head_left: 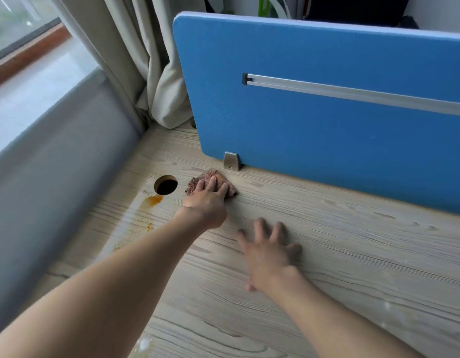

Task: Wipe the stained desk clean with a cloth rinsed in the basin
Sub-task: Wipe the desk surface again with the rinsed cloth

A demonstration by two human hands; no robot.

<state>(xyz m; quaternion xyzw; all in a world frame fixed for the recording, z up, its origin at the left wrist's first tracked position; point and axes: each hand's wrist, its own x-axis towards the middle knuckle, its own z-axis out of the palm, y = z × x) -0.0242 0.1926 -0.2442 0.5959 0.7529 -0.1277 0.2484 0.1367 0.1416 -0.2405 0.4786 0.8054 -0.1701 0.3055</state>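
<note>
One soft, light-looking cloth (214, 174) lies on the bench (340, 254) beside the round hole (165, 185), pressed under the straight fingers of the left grip (207, 204); bunching its middle probably holds it best.

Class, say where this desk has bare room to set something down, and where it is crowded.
Bare desk lies right of the right hand, below the blue screen. Crowded at left: cloth, left hand, round hole, orange stains.
</note>
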